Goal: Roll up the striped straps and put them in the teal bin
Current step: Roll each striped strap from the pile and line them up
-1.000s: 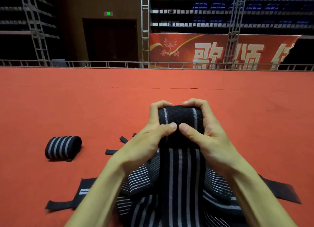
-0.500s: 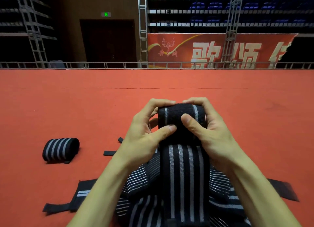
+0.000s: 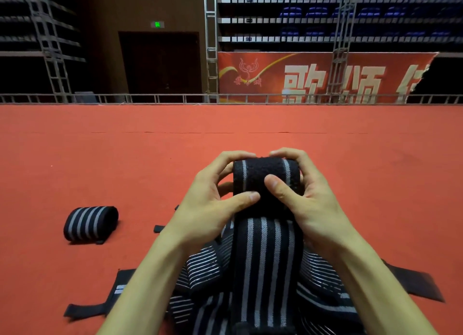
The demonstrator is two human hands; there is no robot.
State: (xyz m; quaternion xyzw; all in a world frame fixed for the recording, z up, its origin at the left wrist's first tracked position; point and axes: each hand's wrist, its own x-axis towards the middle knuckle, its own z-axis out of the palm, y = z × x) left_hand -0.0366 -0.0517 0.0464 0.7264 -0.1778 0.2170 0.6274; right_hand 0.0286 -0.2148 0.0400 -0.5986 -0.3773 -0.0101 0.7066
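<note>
A black strap with grey stripes (image 3: 265, 272) runs up from the bottom edge to a half-wound roll (image 3: 253, 176) held above the red floor. My left hand (image 3: 213, 204) grips the roll's left end, thumb pressed on its front. My right hand (image 3: 308, 196) curls over the roll's right end, thumb on the fuzzy black patch. Under my forearms lies a heap of loose striped straps (image 3: 208, 272). One finished rolled strap (image 3: 90, 223) lies on the floor to the left. No teal bin is in view.
The red carpeted floor (image 3: 100, 159) stretches ahead to a low metal railing (image 3: 175, 99). Black strap tails (image 3: 82, 309) spread out at the lower left and lower right. Beyond the railing hang a red banner (image 3: 313, 76) and dark seating rows.
Both hands have turned the roll a little further, so it looks thicker. My left fingers have shifted over its top. The rolled strap on the floor has not moved.
</note>
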